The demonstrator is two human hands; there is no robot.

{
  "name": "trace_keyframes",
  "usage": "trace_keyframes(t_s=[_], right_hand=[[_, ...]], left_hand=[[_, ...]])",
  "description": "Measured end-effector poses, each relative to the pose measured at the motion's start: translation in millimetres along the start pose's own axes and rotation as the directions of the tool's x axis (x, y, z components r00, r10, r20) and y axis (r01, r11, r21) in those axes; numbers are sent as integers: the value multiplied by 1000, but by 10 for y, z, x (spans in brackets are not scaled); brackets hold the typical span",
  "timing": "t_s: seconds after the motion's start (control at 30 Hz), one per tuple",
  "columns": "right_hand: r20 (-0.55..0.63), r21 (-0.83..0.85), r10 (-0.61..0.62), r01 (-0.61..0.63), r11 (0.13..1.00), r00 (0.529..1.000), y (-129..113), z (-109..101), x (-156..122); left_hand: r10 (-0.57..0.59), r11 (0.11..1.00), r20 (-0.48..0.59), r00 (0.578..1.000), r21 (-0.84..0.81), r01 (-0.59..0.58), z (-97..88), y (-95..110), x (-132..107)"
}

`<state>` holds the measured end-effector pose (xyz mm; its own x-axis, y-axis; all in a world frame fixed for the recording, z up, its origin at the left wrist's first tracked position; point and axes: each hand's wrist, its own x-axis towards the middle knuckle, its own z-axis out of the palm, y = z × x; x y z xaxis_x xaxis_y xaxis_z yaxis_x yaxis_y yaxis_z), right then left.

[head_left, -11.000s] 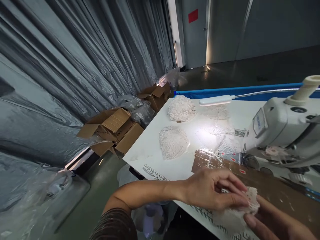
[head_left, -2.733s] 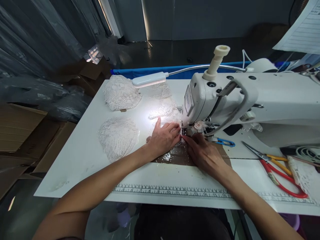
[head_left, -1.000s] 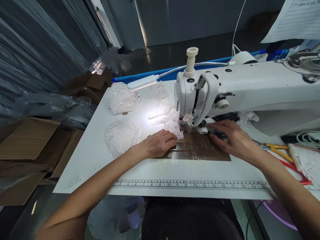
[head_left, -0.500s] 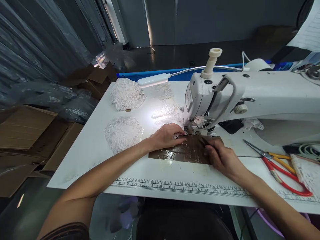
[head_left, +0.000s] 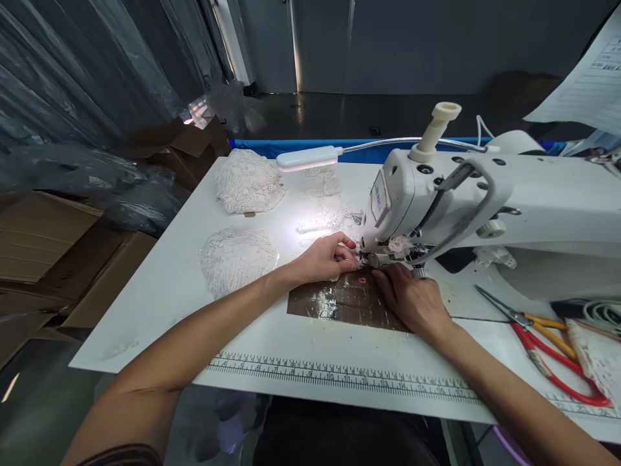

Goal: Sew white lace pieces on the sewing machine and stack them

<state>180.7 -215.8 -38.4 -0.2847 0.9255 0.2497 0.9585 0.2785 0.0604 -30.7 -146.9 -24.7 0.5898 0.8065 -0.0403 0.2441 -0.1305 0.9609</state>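
At the needle of a white sewing machine, my left hand is closed, its fingertips pinching the edge of white lace. Most of that lace is hidden by the hand and the machine head. Just right of the needle, my right hand has its thumb and fingers drawn together; what they hold, if anything, is hidden. Beneath both hands lies a shiny brown sheet, with a small red mark on it near the right thumb.
Lace piles lie on the white table to the left. A lamp lights the lace behind my left hand. Red-handled scissors rest at the right, and a printed ruler runs along the front edge. Cardboard boxes stand at left.
My right hand has moved up and left over the brown sheet, close to the needle. A dark object in its fingers earlier no longer shows. My left hand stays near the needle.
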Motion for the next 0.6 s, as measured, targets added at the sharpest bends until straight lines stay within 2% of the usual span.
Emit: trace_keyframes(t_s=[0.3, 0.43, 0.6], right_hand=[[50, 81, 42, -46, 996, 998, -110, -26, 128], [3, 137, 16, -16, 990, 1000, -164, -41, 178], [-67, 130, 9, 0, 992, 998, -188, -34, 194]], left_hand=[[-20, 999, 25, 999, -32, 21, -2, -41, 24], [-70, 994, 12, 998, -83, 70, 0, -35, 34], [-106, 990, -8, 994, -94, 105, 6, 5, 26]])
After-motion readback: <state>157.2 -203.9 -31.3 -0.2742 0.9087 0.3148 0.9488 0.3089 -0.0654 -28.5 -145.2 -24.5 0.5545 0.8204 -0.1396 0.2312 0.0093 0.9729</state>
